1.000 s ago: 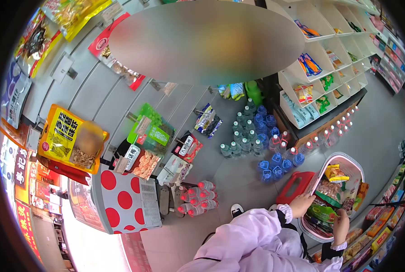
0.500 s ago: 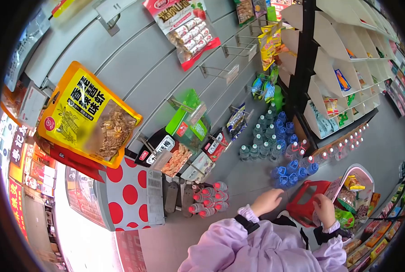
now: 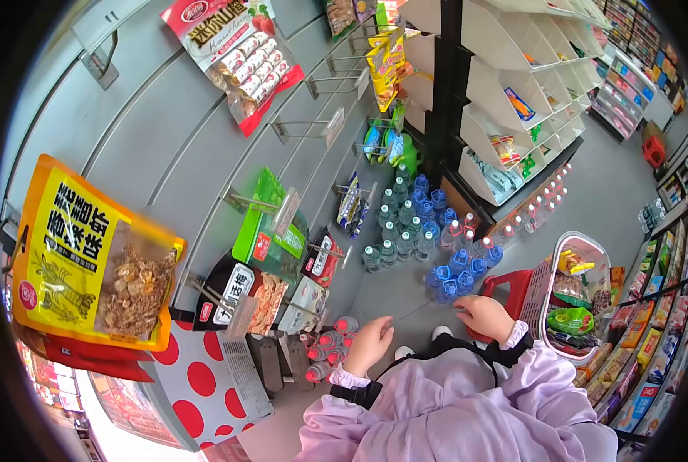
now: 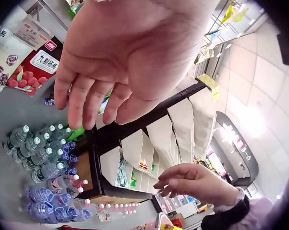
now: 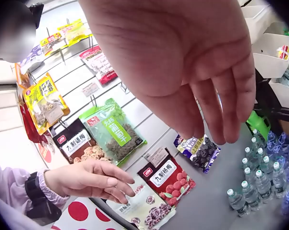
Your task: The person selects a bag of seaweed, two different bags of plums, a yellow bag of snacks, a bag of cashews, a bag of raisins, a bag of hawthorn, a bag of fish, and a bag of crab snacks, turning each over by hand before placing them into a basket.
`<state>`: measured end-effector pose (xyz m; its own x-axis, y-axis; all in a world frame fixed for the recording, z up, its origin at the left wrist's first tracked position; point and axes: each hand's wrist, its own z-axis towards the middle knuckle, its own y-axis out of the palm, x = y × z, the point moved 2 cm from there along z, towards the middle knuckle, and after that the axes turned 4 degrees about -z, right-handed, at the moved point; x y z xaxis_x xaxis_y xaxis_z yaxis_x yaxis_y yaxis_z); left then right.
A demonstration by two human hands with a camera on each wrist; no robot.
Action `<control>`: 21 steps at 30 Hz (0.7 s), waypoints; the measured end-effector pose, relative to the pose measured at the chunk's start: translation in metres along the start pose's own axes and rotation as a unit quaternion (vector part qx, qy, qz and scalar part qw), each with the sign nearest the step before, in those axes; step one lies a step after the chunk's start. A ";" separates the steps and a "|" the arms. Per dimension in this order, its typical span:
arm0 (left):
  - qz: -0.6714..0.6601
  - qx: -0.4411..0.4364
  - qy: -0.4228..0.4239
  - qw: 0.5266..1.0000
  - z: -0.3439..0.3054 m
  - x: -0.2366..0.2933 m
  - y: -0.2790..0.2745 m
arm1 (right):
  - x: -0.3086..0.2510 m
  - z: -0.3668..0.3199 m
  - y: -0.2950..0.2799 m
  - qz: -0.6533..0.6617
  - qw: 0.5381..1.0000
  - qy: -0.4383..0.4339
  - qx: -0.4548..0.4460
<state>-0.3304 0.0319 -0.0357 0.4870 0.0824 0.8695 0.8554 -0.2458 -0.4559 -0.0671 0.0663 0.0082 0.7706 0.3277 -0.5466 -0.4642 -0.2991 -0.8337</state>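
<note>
My left hand point(image 3: 370, 346) hangs in the air with relaxed fingers and holds nothing. It is nearest to the wall rack with a green raisin bag point(image 5: 115, 132), a black bag of dried plums point(image 3: 232, 296) and a red-and-black bag point(image 5: 167, 178). Its palm and loosely bent fingers show in the left wrist view. My right hand point(image 3: 486, 316), also holding nothing, hovers near a red stand point(image 3: 507, 296) and a pink-and-white basket point(image 3: 540, 291). Inside the basket lie a yellow snack bag point(image 3: 573, 263) and a green bag point(image 3: 571, 321), among other packets.
Water bottles point(image 3: 406, 231) and blue-capped jugs point(image 3: 456, 276) stand on the floor ahead. A white bin shelf point(image 3: 506, 115) rises behind them. Snack shelves point(image 3: 644, 323) run along the right. A polka-dotted cabinet point(image 3: 201, 377) and a large yellow snack bag point(image 3: 97, 262) are at left.
Both hands have left the basket and its packets and moved left, toward the wall rack. The green bag stays in the basket. The head view has shifted, bringing the hanging bags closer.
</note>
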 end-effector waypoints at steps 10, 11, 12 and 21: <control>0.006 0.031 0.079 0.996 0.089 0.065 -0.034 | 0.035 0.054 -0.007 0.029 0.999 0.020 -0.011; 0.004 0.036 0.089 0.995 0.102 0.076 -0.039 | 0.040 0.066 -0.009 0.029 0.999 0.018 -0.010; 0.003 0.041 0.099 0.994 0.117 0.082 -0.043 | 0.046 0.080 -0.010 0.031 0.999 0.015 -0.010; -0.014 0.089 0.072 0.993 0.277 0.100 -0.051 | 0.115 0.230 -0.037 0.041 0.999 -0.030 -0.005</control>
<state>-0.2760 0.3199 0.0220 0.4437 -0.0556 0.8944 0.8918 -0.0704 -0.4468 -0.0621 0.3216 -0.0415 0.7027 0.3538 -0.6173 -0.5201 -0.3366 -0.7850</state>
